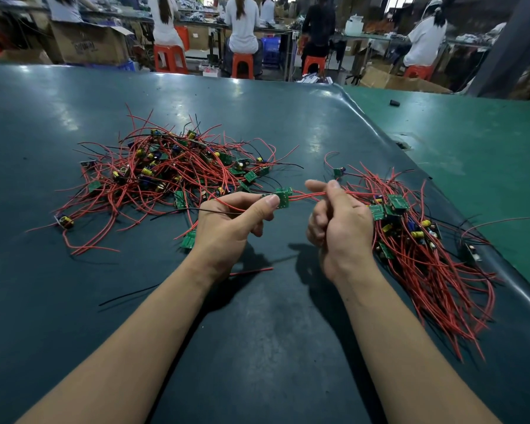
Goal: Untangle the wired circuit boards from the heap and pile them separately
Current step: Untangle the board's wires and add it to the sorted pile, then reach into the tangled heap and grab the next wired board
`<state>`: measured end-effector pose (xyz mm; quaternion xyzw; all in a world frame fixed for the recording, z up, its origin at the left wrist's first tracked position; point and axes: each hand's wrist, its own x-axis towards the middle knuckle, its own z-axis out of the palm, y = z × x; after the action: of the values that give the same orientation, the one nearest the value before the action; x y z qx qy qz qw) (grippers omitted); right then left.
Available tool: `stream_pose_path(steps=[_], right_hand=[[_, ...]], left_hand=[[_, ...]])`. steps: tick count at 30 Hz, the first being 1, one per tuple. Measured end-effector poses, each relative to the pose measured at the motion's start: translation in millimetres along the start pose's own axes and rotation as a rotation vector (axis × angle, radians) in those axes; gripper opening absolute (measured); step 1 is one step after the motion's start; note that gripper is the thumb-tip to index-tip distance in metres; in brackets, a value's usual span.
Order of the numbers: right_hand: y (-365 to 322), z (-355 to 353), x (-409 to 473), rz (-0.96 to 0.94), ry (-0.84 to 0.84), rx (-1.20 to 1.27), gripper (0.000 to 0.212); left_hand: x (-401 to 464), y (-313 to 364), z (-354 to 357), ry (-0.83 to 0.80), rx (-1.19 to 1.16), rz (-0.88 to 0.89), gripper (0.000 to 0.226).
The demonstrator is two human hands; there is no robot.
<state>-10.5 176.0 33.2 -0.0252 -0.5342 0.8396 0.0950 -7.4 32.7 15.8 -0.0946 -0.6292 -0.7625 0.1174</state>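
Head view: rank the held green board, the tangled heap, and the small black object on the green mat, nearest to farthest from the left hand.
1. Held green board: pinched in the left hand itself.
2. Tangled heap: just beyond, on the left.
3. Small black object: far right, on the green mat.

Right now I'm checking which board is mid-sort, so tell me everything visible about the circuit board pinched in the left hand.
The circuit board is small, green and roughly square, with pale solder points on the face shown. The left hand pinches it between thumb and fingers, above the table between the two piles. Red wires run from its right edge into the right hand. Its components are hidden.
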Motion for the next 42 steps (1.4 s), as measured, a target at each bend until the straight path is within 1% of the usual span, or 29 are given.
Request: stream_pose_path(steps=[3, 5, 7, 11, 14, 17, 20, 23, 25, 26, 28, 30, 31, 32, 33, 34, 35, 36, 39, 41, 42], right_hand=[[-2, -3, 2, 0.03, 0.02, 0.043, 0.042], [-1, -2, 3, 0.089, 0.015, 0.089, 0.047], [0, -2, 4, 0.127, 0.02, 0.109, 0.048], [2, -6, 6, 0.068, 0.083, 0.029, 0.04], [2, -10, 8, 0.0, 0.131, 0.056, 0.035], [3, -9, 8, -0.05, 0.156, 0.113, 0.041], [3, -8, 10, -0.047, 0.194, 0.148, 0.048], [2, -8, 12, -0.032, 0.232, 0.163, 0.05], [2, -11, 11, 0.004, 0.225, 0.257, 0.05], [2, -12, 10, 0.044, 0.206, 0.322, 0.051], [2, -12, 7, 0.13, 0.097, 0.359, 0.061], [5, -5, 0, 0.156, -0.092, 0.213, 0.068], [10, 1, -5, 0.121, -0.19, 0.09, 0.062], [16, 7, -11, 0.046, -0.281, -0.057, 0.05], [26, 12, -16, -0.063, -0.357, -0.215, 0.038], [34, 16, -20, -0.173, -0.397, -0.359, 0.033], [40, 17, -22, -0.265, -0.397, -0.458, 0.03], [43, 16, -23, -0.321, -0.376, -0.499, 0.027], [40, 11, -19, -0.404, -0.332, -0.461, 0.019], [37, 11, -19, -0.423, -0.328, -0.456, 0.017], [36, 11, -19, -0.455, -0.325, -0.49, 0.016]], left_hand=[[1, 0, -2, 0.006, 0.001, 0.004, 0.009], [2, -1, -2, 0.004, 0.002, 0.001, 0.01], [2, -1, -3, -0.005, 0.007, 0.0, 0.011], [1, -1, -3, -0.001, 0.025, 0.009, 0.015], [4, -1, -6, 0.032, -0.003, 0.009, 0.016], [4, -2, -8, 0.021, -0.002, 0.022, 0.019], [4, -2, -9, 0.004, -0.007, 0.034, 0.019], [3, -2, -7, -0.011, 0.005, 0.037, 0.017], [3, 2, -4, 0.02, -0.023, 0.023, 0.022], [4, 4, -6, 0.055, -0.088, 0.002, 0.027], [8, 11, -14, 0.12, -0.236, -0.044, 0.031], [11, 16, -19, 0.136, -0.31, -0.1, 0.027], [10, 17, -19, 0.125, -0.315, -0.132, 0.022], [8, 17, -17, 0.093, -0.318, -0.172, 0.017], [6, 17, -15, 0.041, -0.308, -0.21, 0.018], [3, 16, -12, -0.016, -0.288, -0.252, 0.022], [2, 16, -10, -0.068, -0.249, -0.277, 0.02], [0, 16, -8, -0.105, -0.22, -0.293, 0.016], [-1, 16, -6, -0.142, -0.198, -0.296, 0.014], [0, 16, -7, -0.138, -0.183, -0.289, 0.022], [0, 17, -7, -0.133, -0.166, -0.292, 0.024]])
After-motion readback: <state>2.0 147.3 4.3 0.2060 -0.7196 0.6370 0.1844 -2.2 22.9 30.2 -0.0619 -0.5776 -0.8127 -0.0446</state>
